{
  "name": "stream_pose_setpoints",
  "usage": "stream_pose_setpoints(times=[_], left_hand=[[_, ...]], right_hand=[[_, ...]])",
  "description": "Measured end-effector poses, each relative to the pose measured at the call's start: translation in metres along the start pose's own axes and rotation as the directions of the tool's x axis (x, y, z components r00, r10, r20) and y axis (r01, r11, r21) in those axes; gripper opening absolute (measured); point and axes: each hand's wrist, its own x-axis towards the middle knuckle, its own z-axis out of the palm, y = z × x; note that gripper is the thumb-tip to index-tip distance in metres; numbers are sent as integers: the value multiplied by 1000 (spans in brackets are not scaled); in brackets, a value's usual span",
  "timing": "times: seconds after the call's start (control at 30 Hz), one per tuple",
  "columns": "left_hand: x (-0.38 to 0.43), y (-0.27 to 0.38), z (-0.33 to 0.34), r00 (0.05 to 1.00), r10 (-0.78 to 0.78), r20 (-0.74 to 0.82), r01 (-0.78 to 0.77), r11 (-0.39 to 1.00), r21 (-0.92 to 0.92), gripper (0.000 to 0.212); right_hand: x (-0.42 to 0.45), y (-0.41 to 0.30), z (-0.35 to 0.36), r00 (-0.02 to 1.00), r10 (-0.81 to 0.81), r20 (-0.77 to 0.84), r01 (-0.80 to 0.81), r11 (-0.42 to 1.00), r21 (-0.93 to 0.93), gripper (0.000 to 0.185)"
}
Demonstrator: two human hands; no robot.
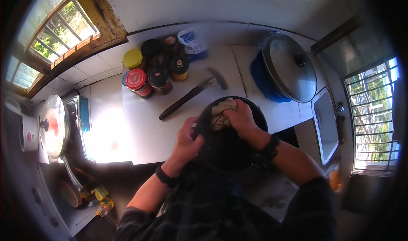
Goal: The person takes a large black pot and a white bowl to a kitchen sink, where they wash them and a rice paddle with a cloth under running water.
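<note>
A round black pan [228, 151] is tilted in front of me at the counter's front edge. On its left rim my left hand [188, 137] keeps a grip, thumb towards the inside. My right hand [241, 118] clutches a crumpled beige cloth [223, 113], which is pressed to the pan's inner far side. The hand and the dark interior hide part of the pan's bottom. Beyond the pan, a hammer-like tool [186, 101] with a dark handle lies on the white counter [146, 142].
Several lidded jars [158, 78] and a plastic bag [193, 45] stand at the back. Far right, a large glass lid [290, 67] leans over something blue, near a white sink [325, 126]. A lidded pan [54, 126] sits on the left; bottles [104, 206] stand below it.
</note>
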Motion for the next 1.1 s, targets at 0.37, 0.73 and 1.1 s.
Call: stream_pose_setpoints(times=[0.37,0.73,1.1], left_hand=[[4,27,-9,976,81,200,-103,989,103,54],[-2,5,-8,999,23,48,-23,1000,7,52],[0,1,-4,989,117,86,-116,993,-16,48]], right_hand=[[-21,8,36,831,-186,525,474,730,-492,25],[-24,-20,-11,847,-74,526,389,760,-520,30],[-24,-7,25,880,-321,350,435,840,-324,43]])
